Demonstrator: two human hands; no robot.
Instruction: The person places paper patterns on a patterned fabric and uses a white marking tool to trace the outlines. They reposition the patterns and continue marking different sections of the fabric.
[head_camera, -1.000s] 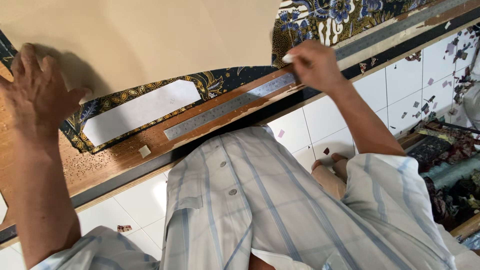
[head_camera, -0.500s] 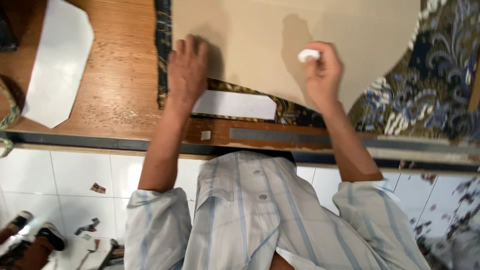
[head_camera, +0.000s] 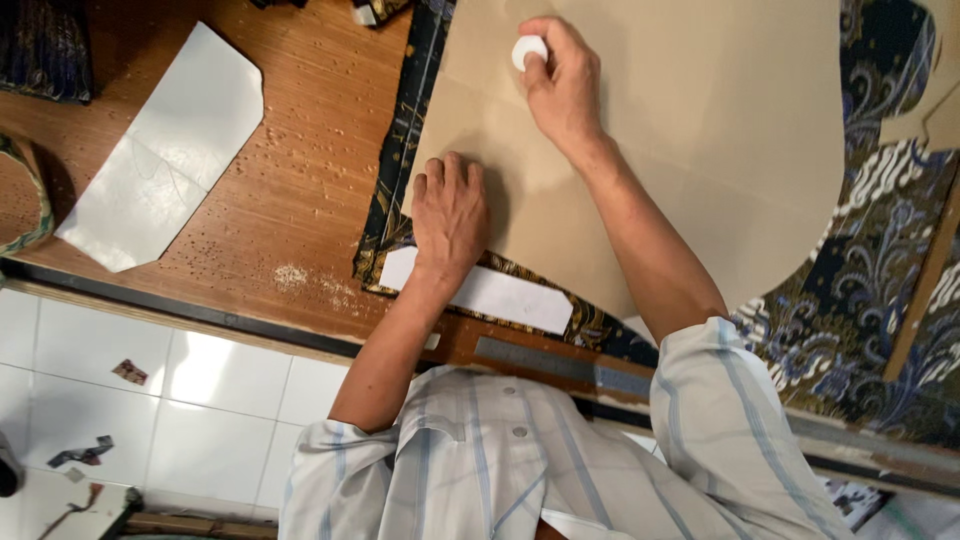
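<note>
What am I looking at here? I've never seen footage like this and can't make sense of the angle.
There is no machine: a person is working with bare hands, and the one picture comes from a camera worn on their head, looking down past their striped shirt. The left hand lies flat on a large tan paper pattern, which lies over dark patterned fabric on a wooden table. The right hand pinches a small round white piece, probably chalk, against the paper. Also on the table: a metal ruler near the edge, a small white paper piece and a bigger white one to the side.
</note>
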